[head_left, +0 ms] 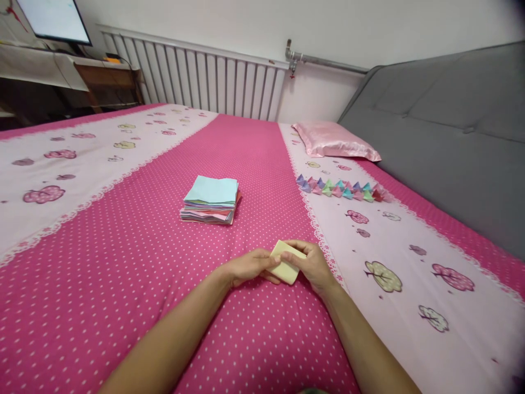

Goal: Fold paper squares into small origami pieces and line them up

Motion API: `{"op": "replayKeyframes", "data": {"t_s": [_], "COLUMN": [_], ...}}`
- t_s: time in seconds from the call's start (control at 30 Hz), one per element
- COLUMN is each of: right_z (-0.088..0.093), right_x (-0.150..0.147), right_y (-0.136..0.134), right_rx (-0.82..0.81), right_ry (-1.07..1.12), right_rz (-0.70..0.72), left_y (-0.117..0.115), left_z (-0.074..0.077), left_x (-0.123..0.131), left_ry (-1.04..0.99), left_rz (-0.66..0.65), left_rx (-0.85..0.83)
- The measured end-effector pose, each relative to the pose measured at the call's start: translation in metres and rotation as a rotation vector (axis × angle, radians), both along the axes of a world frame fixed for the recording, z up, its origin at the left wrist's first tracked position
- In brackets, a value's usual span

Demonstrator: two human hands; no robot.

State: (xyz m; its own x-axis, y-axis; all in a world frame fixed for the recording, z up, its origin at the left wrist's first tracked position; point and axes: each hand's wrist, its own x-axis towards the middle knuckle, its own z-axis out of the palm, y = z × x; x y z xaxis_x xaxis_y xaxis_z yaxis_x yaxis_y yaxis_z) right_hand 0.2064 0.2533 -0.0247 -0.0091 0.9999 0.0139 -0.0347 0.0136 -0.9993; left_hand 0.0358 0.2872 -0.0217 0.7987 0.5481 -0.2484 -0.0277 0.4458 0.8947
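Observation:
A piece of pale yellow folded paper (289,271) is held between my two hands, just above the pink dotted bedspread (262,339). My left hand (251,265) grips its left edge, thumb on top and fingers beneath. On the right side my right hand (314,265) pinches it, with the thumb across the top face and the fingers behind. Beyond my left hand lies a stack of coloured square paper (211,191), a light blue sheet uppermost. Farther off to the right, several small folded paper shapes (338,189) stand in rows, in purple, pink, green, blue and red.
A pink satin pillow (334,141) rests near the grey padded headboard (443,126) on the right. Against the far wall is a white radiator (197,71) with a pipe (328,61). At the far left a monitor (55,19) stands on a desk (102,76).

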Motion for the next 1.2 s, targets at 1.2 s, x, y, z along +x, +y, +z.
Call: {"op": "replayKeyframes", "data": {"t_s": [1.2], "right_z": [-0.005], "right_x": [-0.005], "right_y": [0.005], "right_rx": [-0.064], "right_ry": [0.224], "right_rz": [-0.238], "left_y": [0.008], "left_z": [-0.002], "left_x": [0.008], "left_ry": [0.095], "left_rz": [0.47], "left_rx": [0.191]}}
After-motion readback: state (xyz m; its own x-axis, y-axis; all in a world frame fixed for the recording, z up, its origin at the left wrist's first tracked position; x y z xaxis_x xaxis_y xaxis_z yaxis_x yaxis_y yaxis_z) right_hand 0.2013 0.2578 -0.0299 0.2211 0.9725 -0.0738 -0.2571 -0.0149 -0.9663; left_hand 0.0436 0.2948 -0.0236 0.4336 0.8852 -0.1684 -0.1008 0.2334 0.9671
